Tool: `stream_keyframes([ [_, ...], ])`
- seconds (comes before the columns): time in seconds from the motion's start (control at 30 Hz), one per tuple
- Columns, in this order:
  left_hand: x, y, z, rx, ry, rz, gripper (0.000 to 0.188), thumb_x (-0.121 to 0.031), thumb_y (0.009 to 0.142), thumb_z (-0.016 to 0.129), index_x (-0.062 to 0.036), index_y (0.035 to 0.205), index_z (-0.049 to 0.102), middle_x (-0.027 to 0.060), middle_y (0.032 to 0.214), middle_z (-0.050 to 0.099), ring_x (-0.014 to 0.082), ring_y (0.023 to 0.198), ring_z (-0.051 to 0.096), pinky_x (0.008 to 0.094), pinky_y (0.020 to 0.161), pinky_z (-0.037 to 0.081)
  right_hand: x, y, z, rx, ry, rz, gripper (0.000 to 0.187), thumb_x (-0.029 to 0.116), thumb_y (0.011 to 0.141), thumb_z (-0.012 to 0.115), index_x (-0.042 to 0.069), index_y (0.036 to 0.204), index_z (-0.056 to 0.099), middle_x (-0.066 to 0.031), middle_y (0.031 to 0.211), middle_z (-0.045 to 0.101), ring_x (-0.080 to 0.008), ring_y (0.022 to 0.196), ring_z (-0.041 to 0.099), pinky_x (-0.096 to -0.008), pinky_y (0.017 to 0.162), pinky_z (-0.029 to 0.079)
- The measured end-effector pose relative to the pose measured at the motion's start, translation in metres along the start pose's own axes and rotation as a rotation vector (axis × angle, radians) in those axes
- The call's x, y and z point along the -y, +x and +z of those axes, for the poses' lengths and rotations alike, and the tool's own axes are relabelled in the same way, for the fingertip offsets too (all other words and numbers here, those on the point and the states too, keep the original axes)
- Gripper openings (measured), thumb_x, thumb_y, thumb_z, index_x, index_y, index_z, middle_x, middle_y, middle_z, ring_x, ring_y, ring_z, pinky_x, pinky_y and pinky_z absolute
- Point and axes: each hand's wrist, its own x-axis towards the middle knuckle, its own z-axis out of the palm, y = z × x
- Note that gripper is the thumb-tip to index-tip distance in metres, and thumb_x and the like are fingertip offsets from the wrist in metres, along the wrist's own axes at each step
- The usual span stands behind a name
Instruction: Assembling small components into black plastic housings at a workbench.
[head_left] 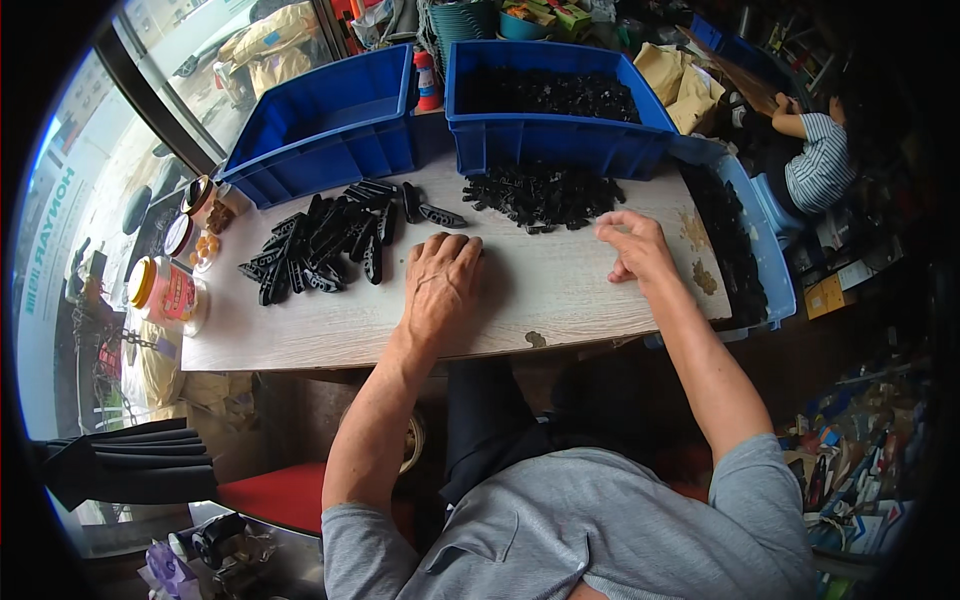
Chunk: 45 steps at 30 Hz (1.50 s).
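Note:
My left hand (443, 275) rests knuckles-up on the pale wooden table, its fingers bent down close together. Whatever lies under those fingertips is hidden. Just beyond it lies a single long black plastic piece (442, 215), and to its left spreads a heap of similar long black pieces (330, 235). My right hand (638, 250) hovers near the table's right side with index finger and thumb apart; nothing shows between them. Nearest to it is a pile of small black plastic parts (535, 197).
Two blue bins stand at the back: one (345, 140) shows a bare inside, the other (560, 140) holds small black parts. Jars (165, 292) line the left edge. A light blue tub (775, 260) with black pieces adjoins the table's right side. Another person (820, 165) sits farther right.

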Motion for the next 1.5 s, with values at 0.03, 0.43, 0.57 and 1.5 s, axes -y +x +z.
stream_keyframes([
  [0.03,0.0,0.001,-0.002,-0.008,0.003,0.002,0.024,-0.014,0.086,0.066,-0.0064,0.109,0.067,0.0084,0.101,0.068,0.0291,0.102,0.061,0.041,0.09,0.045,0.002,0.002,0.005,0.042,-0.067,-0.029,0.025,0.02,0.086,0.073,0.007,0.107,0.067,-0.0019,0.06,0.056,-0.0104,0.039,0.048,-0.0303,0.042,0.05],
  [0.43,-0.012,-0.008,-0.013,-0.349,-0.059,-0.035,0.035,-0.004,0.079,0.072,-0.0063,0.112,0.063,0.011,0.104,0.068,0.0323,0.108,0.061,0.0414,0.093,0.046,0.011,0.009,0.024,-0.001,-0.468,-0.104,0.022,0.021,0.079,0.073,0.013,0.099,0.074,-0.0021,0.064,0.06,-0.0132,0.041,0.052,-0.0302,0.034,0.046],
  [0.57,-0.033,-0.021,-0.015,-0.431,-0.25,-0.092,0.028,0.003,0.077,0.07,-0.0041,0.103,0.064,0.0115,0.097,0.068,0.0342,0.099,0.064,0.0421,0.087,0.05,0.003,0.012,0.023,-0.037,-0.417,-0.186,0.023,0.021,0.078,0.073,0.014,0.1,0.075,-0.0037,0.074,0.065,-0.015,0.046,0.056,-0.0304,0.035,0.049],
  [1.5,-0.068,-0.069,-0.007,-0.519,-0.631,-0.332,0.016,0.01,0.081,0.065,0.0024,0.095,0.065,0.0129,0.091,0.068,0.0215,0.084,0.066,0.0291,0.078,0.051,0.004,0.008,0.031,-0.053,-0.515,-0.327,0.023,0.021,0.081,0.073,0.01,0.102,0.072,-0.0036,0.073,0.063,-0.0124,0.046,0.053,-0.0302,0.032,0.044],
])
